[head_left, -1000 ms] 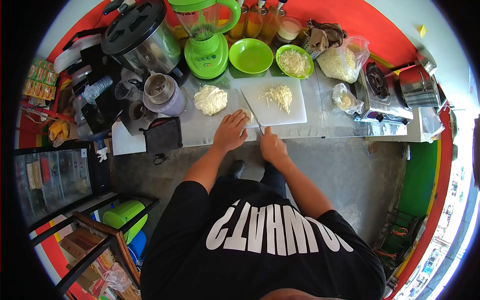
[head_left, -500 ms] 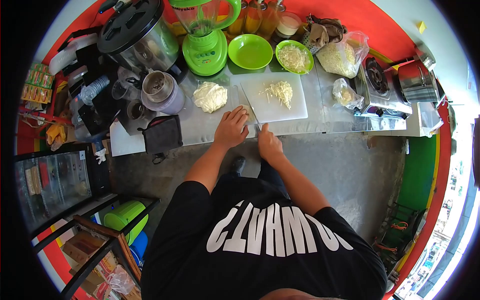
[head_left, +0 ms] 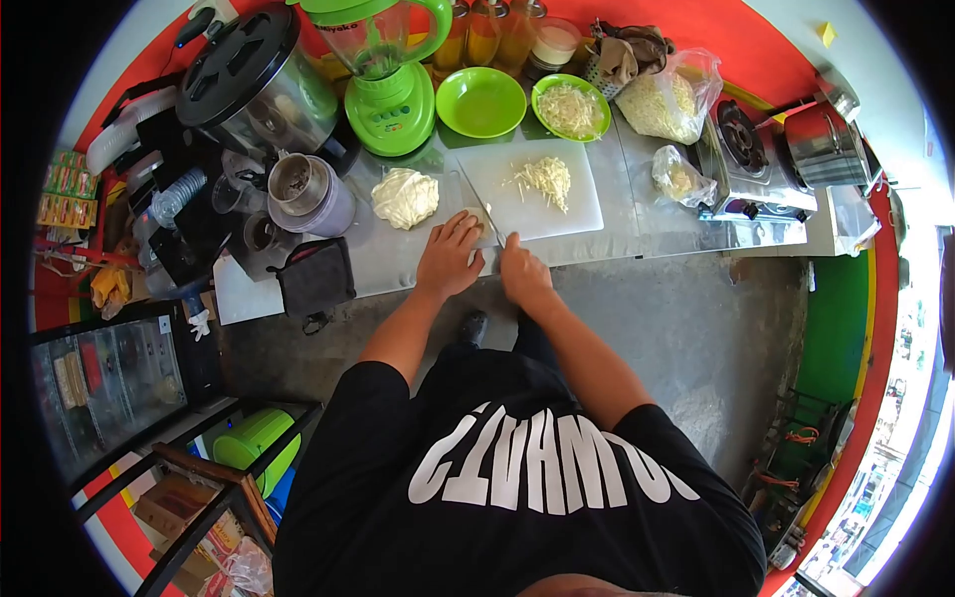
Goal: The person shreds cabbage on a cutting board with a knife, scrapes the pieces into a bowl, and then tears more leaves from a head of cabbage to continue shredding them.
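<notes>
My left hand (head_left: 450, 257) rests its fingers on a small pale cabbage piece (head_left: 479, 223) at the near left edge of the white cutting board (head_left: 585, 211), holding it down. A long knife (head_left: 481, 202) is gripped by its handle in my right hand (head_left: 524, 272). Its blade points away from me across the board, right beside the left fingertips. Shredded cabbage (head_left: 545, 183) lies in a loose pile to the right of the blade. Left of the board sits a larger cream-white cabbage chunk (head_left: 405, 199) on the metal counter.
Behind the board stand an empty green bowl (head_left: 481, 103), a green plate of shreds (head_left: 571, 107) and a green blender (head_left: 390, 109). Bags of shreds (head_left: 665, 104) and a gas stove (head_left: 744, 149) are on the right. A black pouch (head_left: 314, 276) and a lidded steel pot (head_left: 261, 85) stand left.
The view has shifted slightly. My right hand and the knife handle have moved a little forward, away from me. My left hand keeps its place on the cabbage piece.
</notes>
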{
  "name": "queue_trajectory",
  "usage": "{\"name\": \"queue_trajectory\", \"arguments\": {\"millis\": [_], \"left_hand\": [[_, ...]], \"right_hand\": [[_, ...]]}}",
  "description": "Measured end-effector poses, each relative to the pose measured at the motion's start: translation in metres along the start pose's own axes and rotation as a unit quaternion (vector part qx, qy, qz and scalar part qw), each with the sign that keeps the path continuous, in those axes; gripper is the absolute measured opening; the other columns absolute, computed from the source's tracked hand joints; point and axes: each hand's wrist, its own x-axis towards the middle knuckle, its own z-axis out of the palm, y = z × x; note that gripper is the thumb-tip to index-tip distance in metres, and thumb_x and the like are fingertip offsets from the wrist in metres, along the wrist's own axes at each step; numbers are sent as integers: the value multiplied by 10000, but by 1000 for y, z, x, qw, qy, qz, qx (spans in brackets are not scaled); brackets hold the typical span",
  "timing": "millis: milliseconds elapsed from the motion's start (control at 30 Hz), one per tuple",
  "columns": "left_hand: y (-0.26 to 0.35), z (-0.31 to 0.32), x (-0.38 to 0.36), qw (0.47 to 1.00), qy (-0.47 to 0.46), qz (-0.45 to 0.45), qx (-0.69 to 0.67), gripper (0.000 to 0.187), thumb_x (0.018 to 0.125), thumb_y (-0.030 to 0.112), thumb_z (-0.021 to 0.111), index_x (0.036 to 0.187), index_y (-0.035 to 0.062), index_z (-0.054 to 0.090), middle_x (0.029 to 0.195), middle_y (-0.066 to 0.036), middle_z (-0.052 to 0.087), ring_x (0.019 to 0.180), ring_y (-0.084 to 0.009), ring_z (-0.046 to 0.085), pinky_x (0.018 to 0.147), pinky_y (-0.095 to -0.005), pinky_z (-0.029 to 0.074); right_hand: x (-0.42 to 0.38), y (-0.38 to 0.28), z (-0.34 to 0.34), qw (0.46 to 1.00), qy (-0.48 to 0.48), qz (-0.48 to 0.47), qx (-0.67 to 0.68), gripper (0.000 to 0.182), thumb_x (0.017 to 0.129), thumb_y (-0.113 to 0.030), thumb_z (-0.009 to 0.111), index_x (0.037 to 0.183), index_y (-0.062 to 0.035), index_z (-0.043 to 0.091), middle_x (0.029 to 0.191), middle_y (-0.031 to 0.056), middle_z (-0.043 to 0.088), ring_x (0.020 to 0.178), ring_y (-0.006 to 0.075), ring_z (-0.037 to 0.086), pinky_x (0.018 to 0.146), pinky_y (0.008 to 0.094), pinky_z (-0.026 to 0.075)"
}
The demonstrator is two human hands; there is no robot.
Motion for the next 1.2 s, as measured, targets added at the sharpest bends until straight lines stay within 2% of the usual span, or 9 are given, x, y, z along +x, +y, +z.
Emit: {"name": "queue_trajectory", "arguments": {"millis": [67, 167, 267, 333, 567, 733, 933, 1067, 1200], "left_hand": [[-2, 3, 0, 1000, 9, 4, 20, 408, 819, 169, 674, 1213, 73, 631, 1322, -98, 600, 1351, -270, 495, 1040, -445, 417], [-4, 7, -1, 1000, 12, 3, 21, 425, 823, 168, 668, 1234, 69, 625, 1337, -106, 593, 1351, -281, 500, 1047, -446, 415], [0, 0, 0, 1000, 1, -1, 13, 429, 828, 171, 664, 1244, 71, 623, 1341, -106, 591, 1349, -282, 500, 1051, -449, 412], [1, 1, 0, 1000, 5, -5, 10, 435, 831, 172, 663, 1252, 72, 619, 1344, -106, 589, 1347, -282, 501, 1053, -449, 410], [0, 3, 0, 1000, 4, -8, 23, 477, 834, 179, 668, 1294, 78, 595, 1371, -102, 570, 1355, -285, 489, 1057, -451, 405], [0, 1, 1, 1000, 0, -17, 15, 481, 828, 178, 673, 1293, 80, 596, 1373, -96, 568, 1359, -279, 483, 1054, -451, 407], [0, 2, 1, 999, -16, -30, 25, 473, 856, 201, 655, 1309, 85, 585, 1385, -69, 562, 1374, -260, 466, 1060, -453, 400], [0, 1, 3, 999, 3, -22, 23, 475, 821, 184, 680, 1269, 61, 585, 1354, -101, 578, 1345, -278, 492, 1037, -456, 411], [-1, 1, 1, 999, -16, -39, 14, 490, 855, 220, 653, 1307, 58, 556, 1379, -88, 562, 1374, -261, 464, 1047, -455, 397]], "right_hand": [[1, -1, -11, 1000, 2, -12, -6, 242, 987, -128, 456, 1177, 22, 451, 945, 302, 714, 905, 454, 720, 814, 519, 585], [-12, 0, -17, 1000, -23, 6, 8, 272, 1022, -213, 504, 1144, 15, 419, 985, 314, 698, 951, 485, 691, 835, 557, 548], [-24, 6, -2, 999, -23, 17, 24, 256, 1011, -192, 506, 1138, 15, 424, 991, 315, 698, 961, 485, 690, 840, 552, 550], [-26, 8, 6, 1000, 2, 16, -2, 227, 981, -106, 472, 1165, 26, 454, 947, 288, 718, 915, 439, 725, 801, 491, 593], [-7, -2, -33, 998, -35, -29, -48, 232, 964, -95, 516, 1153, 23, 451, 971, 281, 720, 924, 436, 726, 802, 494, 593], [-22, -2, -3, 999, -38, 27, -2, 233, 965, -94, 516, 1156, 13, 437, 984, 276, 718, 948, 433, 722, 825, 496, 585], [-3, -17, -18, 999, -28, -14, -17, 280, 958, -89, 528, 1186, 33, 420, 974, 278, 719, 956, 426, 723, 810, 486, 592], [-17, -21, -21, 999, -41, -11, -21, 311, 937, -66, 559, 1194, 38, 420, 969, 268, 722, 935, 408, 733, 781, 466, 602], [-20, -20, -3, 999, -24, 16, -29, 332, 907, -57, 606, 1173, 31, 427, 964, 260, 723, 893, 391, 742, 735, 440, 611]]}}
